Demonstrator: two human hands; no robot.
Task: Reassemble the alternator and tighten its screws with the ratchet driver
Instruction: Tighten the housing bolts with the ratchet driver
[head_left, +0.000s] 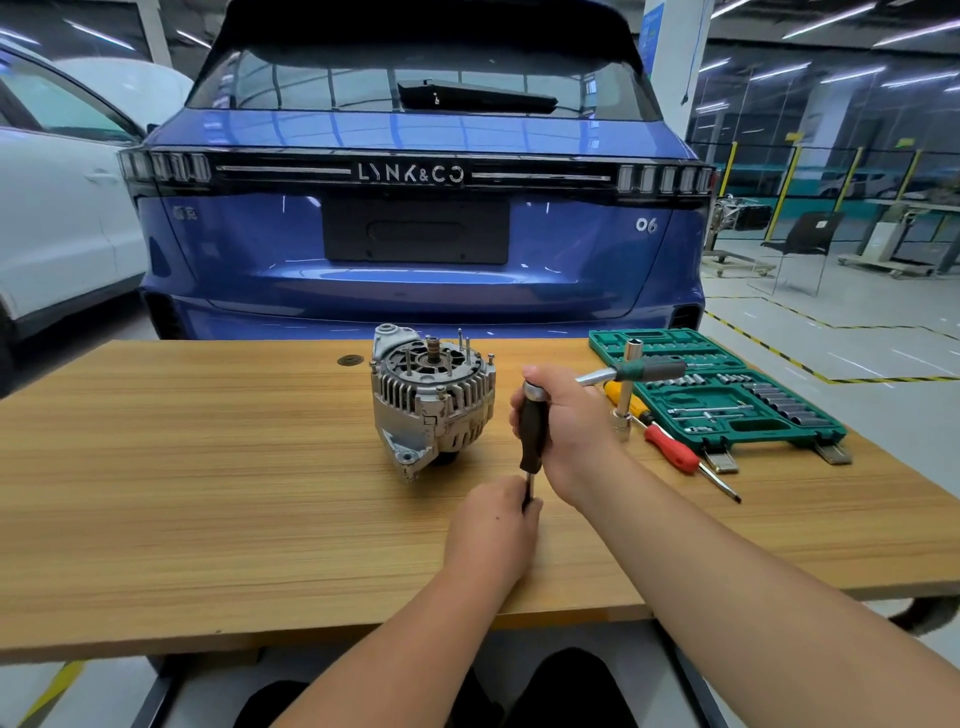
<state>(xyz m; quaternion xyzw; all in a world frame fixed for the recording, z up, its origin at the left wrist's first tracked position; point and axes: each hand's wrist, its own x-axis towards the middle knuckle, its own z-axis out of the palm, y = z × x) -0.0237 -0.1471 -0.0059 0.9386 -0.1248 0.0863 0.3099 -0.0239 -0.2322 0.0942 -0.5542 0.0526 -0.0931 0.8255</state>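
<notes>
Bench: we work at the wood-grain tabletop (208, 467).
Alternator: ribbed silver alternator (428, 402) stands mid-table, studs up, untouched; tightening not yet started, we judge.
Driver: black-handled ratchet driver (533, 431) upright beside it.
Right hand (571, 421): grips handle.
Left hand (498, 525): pinches shaft tip.

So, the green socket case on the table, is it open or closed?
Open. The green socket case lies spread flat on the table, both halves showing rows of sockets.

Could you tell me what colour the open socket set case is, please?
The socket set case is green, seen in the head view.
</notes>
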